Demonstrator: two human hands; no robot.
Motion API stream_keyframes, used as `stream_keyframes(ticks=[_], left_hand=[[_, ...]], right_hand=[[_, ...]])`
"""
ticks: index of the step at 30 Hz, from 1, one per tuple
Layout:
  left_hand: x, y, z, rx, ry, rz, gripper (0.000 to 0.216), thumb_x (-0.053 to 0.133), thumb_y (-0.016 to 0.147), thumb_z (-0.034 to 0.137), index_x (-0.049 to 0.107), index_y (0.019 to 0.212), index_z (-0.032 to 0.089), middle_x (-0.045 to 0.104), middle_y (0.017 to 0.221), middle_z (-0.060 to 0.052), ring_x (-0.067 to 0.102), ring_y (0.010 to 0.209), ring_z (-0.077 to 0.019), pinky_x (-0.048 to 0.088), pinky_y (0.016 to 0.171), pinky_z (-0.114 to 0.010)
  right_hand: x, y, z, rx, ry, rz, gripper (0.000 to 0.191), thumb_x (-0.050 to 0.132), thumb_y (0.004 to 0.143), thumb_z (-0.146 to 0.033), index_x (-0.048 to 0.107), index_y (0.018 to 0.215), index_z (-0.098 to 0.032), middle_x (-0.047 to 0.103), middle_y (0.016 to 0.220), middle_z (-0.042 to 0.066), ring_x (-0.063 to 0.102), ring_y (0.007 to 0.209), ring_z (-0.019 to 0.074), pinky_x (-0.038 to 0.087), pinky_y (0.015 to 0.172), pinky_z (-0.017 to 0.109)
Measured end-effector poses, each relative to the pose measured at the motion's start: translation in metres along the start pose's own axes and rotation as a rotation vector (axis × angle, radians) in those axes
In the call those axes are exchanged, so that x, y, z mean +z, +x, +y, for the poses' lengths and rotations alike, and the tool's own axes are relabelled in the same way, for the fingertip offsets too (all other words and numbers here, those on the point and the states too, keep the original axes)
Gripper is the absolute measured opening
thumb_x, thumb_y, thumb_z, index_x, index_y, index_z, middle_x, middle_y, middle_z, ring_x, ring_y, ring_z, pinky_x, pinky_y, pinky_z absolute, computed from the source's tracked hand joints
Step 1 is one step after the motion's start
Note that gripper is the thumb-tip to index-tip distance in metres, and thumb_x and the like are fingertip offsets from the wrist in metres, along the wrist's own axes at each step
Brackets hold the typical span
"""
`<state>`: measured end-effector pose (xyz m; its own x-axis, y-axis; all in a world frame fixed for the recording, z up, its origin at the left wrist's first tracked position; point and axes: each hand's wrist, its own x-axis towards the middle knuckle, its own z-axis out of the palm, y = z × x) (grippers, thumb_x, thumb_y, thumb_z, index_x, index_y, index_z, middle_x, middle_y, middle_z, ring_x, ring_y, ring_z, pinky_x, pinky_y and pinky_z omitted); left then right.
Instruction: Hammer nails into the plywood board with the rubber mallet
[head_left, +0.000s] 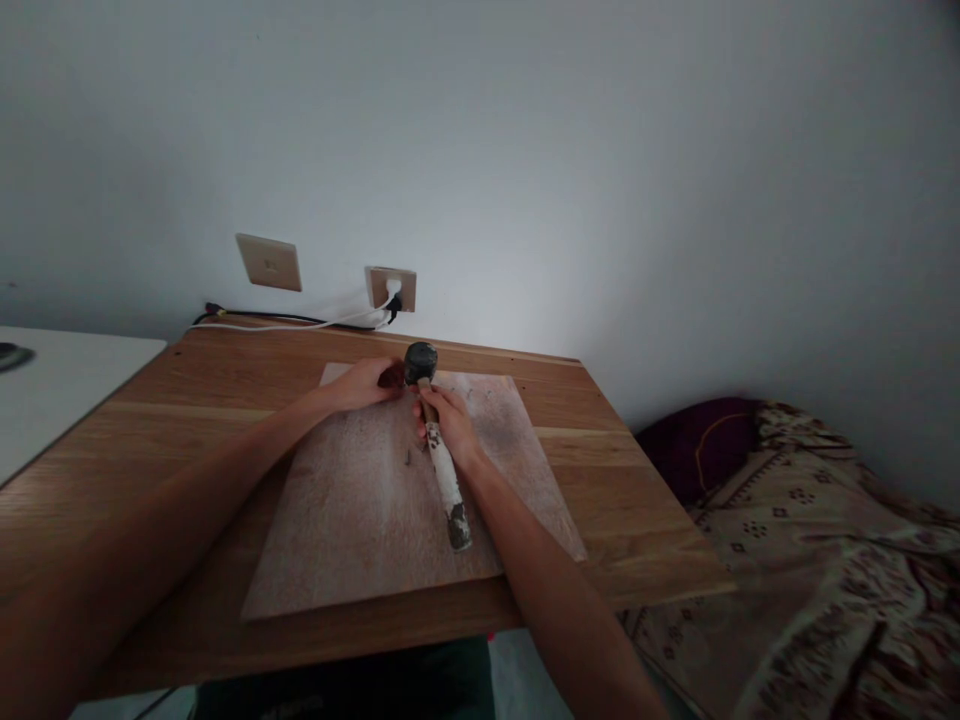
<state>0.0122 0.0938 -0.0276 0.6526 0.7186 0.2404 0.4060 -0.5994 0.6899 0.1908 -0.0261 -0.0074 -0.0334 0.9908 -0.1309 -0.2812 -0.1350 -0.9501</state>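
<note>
Worktop (150, 420) backed by wall socket (390, 288); bed (825, 560) at right. On the board (337, 530), the mallet (448, 485) is gripped by the right hand (448, 420), head pointed wallward, handle lengthwise toward the viewer; a brown lump (391, 376) is pinched by the left hand (364, 385).

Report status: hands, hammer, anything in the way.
Right hand grips hammer near its head. Left hand holds brown piece on board, beside hammer head. Nothing between them.
</note>
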Motion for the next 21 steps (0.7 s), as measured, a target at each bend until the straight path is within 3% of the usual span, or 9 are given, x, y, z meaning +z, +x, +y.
stream_keyframes(ticks=[6, 14, 21], left_hand=[[0.002, -0.001, 0.008, -0.016, 0.028, 0.027, 0.048, 0.069, 0.079, 0.046, 0.066, 0.116, 0.016, 0.076, 0.098, -0.009, 0.071, 0.085, -0.0267, 0.054, 0.077, -0.035], [0.000, -0.001, 0.011, 0.019, 0.010, 0.056, 0.053, 0.071, 0.078, 0.040, 0.065, 0.124, 0.016, 0.078, 0.112, -0.011, 0.074, 0.099, -0.0297, 0.056, 0.090, -0.039], [0.001, 0.000, 0.011, 0.013, 0.007, 0.073, 0.053, 0.072, 0.075, 0.042, 0.067, 0.121, 0.016, 0.078, 0.114, -0.011, 0.073, 0.102, -0.0309, 0.057, 0.093, -0.041]], right_hand=[[0.001, 0.001, 0.001, 0.012, -0.003, -0.014, 0.028, 0.069, 0.085, -0.044, 0.065, 0.093, -0.018, 0.060, 0.058, -0.008, 0.047, 0.035, 0.0079, 0.035, 0.031, 0.020], [0.000, 0.004, 0.005, 0.040, -0.059, -0.044, 0.029, 0.068, 0.089, -0.045, 0.067, 0.098, -0.017, 0.061, 0.059, -0.007, 0.050, 0.036, 0.0084, 0.037, 0.034, 0.021], [0.000, 0.002, 0.001, 0.081, -0.043, -0.062, 0.025, 0.066, 0.090, -0.041, 0.067, 0.096, -0.017, 0.059, 0.059, -0.008, 0.047, 0.035, 0.0078, 0.037, 0.033, 0.021]])
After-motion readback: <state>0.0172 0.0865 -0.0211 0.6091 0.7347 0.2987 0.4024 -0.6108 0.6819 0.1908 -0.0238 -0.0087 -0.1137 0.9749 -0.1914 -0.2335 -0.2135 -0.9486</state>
